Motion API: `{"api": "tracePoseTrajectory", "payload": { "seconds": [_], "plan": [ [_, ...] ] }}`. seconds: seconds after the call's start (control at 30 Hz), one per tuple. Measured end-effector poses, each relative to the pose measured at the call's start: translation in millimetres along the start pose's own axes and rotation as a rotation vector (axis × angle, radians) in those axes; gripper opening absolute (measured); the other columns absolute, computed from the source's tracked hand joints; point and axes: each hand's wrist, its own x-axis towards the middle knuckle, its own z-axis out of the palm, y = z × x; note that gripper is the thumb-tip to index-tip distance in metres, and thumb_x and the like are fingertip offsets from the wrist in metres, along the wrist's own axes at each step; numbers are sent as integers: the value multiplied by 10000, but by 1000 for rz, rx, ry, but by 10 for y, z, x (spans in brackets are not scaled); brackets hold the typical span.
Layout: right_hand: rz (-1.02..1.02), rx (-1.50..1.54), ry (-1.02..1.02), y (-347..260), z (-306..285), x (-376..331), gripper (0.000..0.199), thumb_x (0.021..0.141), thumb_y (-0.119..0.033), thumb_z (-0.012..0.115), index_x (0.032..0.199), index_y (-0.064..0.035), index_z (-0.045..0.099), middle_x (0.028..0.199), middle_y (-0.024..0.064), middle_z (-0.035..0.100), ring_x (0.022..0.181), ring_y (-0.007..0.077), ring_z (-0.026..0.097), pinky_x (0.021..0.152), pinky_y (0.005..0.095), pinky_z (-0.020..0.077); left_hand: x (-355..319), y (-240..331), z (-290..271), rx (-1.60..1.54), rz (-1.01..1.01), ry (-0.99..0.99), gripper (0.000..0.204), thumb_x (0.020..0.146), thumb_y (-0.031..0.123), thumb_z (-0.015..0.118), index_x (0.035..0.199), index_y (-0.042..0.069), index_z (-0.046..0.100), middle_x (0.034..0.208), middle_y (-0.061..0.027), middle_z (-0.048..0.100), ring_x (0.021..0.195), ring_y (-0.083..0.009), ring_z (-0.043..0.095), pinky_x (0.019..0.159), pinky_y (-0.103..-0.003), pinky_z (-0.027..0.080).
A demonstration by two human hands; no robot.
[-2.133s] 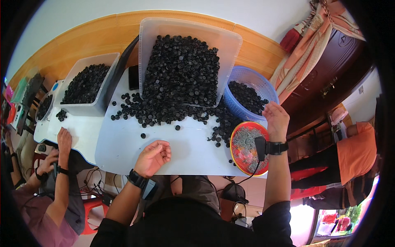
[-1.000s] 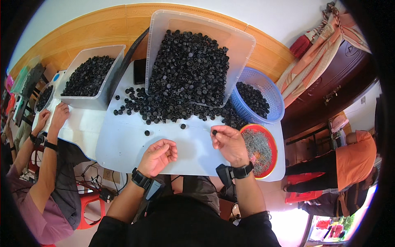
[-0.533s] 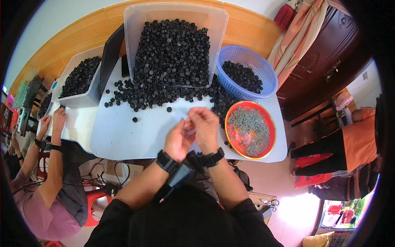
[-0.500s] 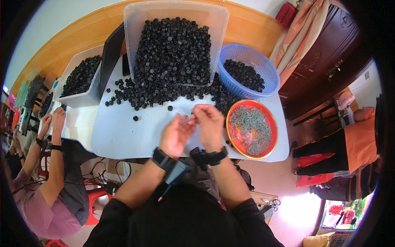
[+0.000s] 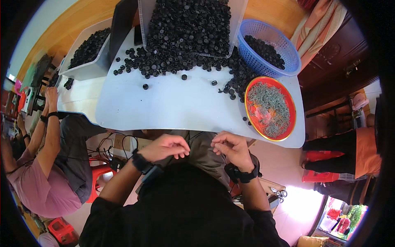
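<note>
Both my hands are over my lap, just in front of the table's near edge and apart from each other. My left hand [image 5: 166, 148] has loosely bent fingers pointing right, and I see nothing in them. Opposite it, my right hand [image 5: 233, 149] has its fingers bent toward the left with a gap to the thumb; nothing shows in it. On the white table [image 5: 164, 107] lies a spread pile of small round black caps [image 5: 164, 61], with a few loose ones nearer me. A red bowl with a yellow rim [image 5: 248, 110], full of small grey screws [image 5: 269, 103], stands at the right edge.
A clear plastic bin [image 5: 236, 31] of black caps lies tipped at the back. Beside it is a blue basket [image 5: 294, 61] with more. Another bin [image 5: 91, 68] stands left, near a co-worker's hands [image 5: 51, 99]. Scissors [image 5: 279, 193] lie low at right.
My hands came apart from their shared pinch above the table and moved back over my lap. The view tipped downward, so the table sits higher in the picture.
</note>
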Motion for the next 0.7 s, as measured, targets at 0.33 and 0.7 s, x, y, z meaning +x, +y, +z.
{"api": "tracePoseTrajectory", "payload": {
  "seconds": [0.33,0.7],
  "plan": [
    [-97,-234,90,-275,177,-468,106,787,7,628,892,1,613,733,-3,566,635,39,502,546,183,391,391,-843,230,1516,117,-194,208,683,197,669,816,42,630,852,-117,606,791,-314,598,705,-416,483],
    [-50,-182,343,-517,-71,-590,55,808,-14,610,849,22,603,713,4,559,661,47,516,566,196,421,524,-1008,404,1582,210,-238,183,728,163,504,653,81,649,669,-131,622,646,-296,627,564,-413,496]
  ]
}}
